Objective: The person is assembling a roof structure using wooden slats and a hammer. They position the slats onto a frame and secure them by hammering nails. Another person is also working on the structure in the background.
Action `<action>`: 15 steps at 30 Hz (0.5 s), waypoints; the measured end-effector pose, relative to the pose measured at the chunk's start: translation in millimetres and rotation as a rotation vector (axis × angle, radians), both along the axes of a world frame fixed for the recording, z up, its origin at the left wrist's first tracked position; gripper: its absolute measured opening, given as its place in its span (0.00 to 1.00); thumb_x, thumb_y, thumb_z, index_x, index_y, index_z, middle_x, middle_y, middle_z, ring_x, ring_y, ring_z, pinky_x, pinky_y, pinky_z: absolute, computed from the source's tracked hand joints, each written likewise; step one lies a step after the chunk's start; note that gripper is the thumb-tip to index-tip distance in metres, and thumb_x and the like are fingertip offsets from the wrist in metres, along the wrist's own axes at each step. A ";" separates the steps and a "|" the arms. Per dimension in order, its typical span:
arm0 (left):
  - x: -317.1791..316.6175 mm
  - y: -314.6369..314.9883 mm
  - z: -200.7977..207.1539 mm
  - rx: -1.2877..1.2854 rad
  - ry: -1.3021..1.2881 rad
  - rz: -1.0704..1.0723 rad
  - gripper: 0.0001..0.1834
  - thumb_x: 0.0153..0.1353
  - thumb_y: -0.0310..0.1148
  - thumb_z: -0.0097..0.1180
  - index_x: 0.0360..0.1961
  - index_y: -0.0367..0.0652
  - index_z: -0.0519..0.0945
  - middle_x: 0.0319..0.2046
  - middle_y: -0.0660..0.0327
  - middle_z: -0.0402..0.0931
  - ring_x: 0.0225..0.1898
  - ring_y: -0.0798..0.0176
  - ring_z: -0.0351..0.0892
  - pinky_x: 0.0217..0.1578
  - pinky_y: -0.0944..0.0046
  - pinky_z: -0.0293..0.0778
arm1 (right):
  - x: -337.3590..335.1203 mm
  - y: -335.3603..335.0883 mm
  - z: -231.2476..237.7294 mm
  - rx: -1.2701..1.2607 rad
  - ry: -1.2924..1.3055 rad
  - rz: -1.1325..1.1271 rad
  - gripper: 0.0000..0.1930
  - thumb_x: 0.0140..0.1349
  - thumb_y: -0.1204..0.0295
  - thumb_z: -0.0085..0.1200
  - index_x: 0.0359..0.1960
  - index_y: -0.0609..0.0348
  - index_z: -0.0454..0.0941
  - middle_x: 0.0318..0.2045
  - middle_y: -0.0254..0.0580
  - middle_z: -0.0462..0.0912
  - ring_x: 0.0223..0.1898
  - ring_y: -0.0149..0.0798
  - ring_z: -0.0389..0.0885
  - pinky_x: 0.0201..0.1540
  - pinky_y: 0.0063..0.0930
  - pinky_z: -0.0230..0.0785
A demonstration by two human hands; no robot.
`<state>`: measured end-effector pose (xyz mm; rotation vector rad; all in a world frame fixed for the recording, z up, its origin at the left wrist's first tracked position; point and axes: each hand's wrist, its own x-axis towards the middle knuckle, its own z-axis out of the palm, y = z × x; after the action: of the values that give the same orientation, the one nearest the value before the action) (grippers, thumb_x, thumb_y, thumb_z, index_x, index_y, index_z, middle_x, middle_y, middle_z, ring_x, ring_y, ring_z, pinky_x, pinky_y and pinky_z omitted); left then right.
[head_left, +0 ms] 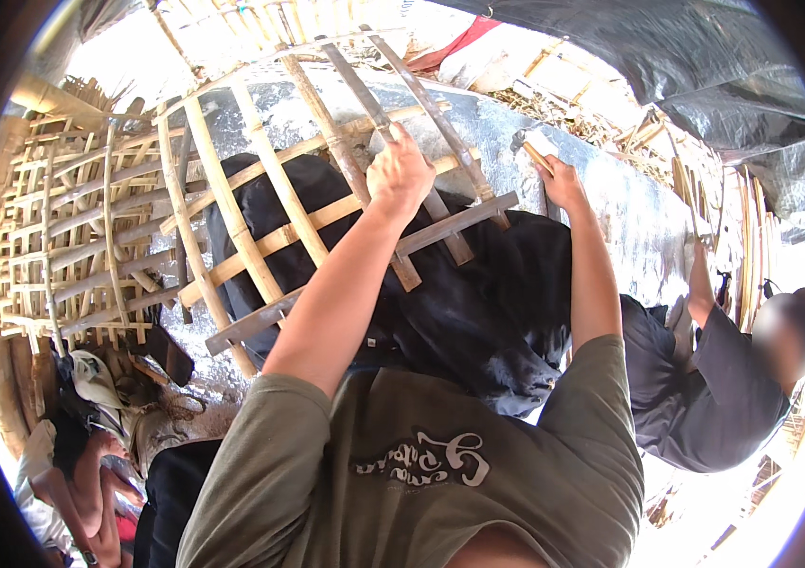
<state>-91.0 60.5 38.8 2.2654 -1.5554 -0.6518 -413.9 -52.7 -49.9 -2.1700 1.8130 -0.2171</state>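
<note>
A lattice panel of bamboo and wooden slats (260, 237) leans across my lap, over dark cloth. My left hand (401, 173) is closed around one of its upright slats, near the upper right part. A darker crosspiece (455, 225) runs over the slats just below that hand. To the right of the panel, my right hand (563, 183) grips a short tool with a pale wooden handle (539, 157). The tool's far end lies against a bright grey background, and its kind is hard to make out. My right hand is apart from the panel.
Another bamboo lattice (80, 227) stands at the left. A person in dark clothes (706, 398) sits at the right with an arm raised. Another person's limbs (90, 483) show at lower left. A black tarp (706, 57) hangs overhead; split bamboo pieces (601, 123) lie behind.
</note>
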 end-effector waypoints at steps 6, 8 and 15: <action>12.5 7.1 10.5 -0.067 -0.082 -0.150 0.39 0.62 0.39 0.53 0.69 0.30 0.56 0.43 0.38 0.80 0.47 0.38 0.82 0.50 0.46 0.79 | -0.2 -4.2 0.6 -0.011 -0.027 -0.024 0.15 0.70 0.57 0.51 0.45 0.54 0.78 0.38 0.59 0.83 0.43 0.61 0.82 0.44 0.52 0.73; 16.1 7.1 23.4 -0.052 -0.081 -0.202 0.38 0.63 0.39 0.53 0.68 0.29 0.56 0.43 0.38 0.80 0.46 0.38 0.83 0.49 0.47 0.80 | -6.8 -6.8 -3.3 -0.025 -0.023 -0.020 0.15 0.70 0.57 0.51 0.46 0.54 0.77 0.39 0.59 0.83 0.43 0.61 0.82 0.45 0.52 0.73; 31.4 -10.1 48.6 -0.187 0.071 -0.068 0.28 0.61 0.36 0.55 0.58 0.30 0.66 0.37 0.35 0.81 0.43 0.32 0.83 0.48 0.41 0.79 | -12.5 -9.0 -10.8 -0.048 -0.032 -0.042 0.17 0.70 0.56 0.50 0.50 0.53 0.77 0.41 0.60 0.83 0.46 0.60 0.81 0.49 0.51 0.72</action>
<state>-59.6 50.4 87.4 2.0401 -1.5939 -0.5715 -426.4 -61.7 -60.7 -2.1490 1.8559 -0.3065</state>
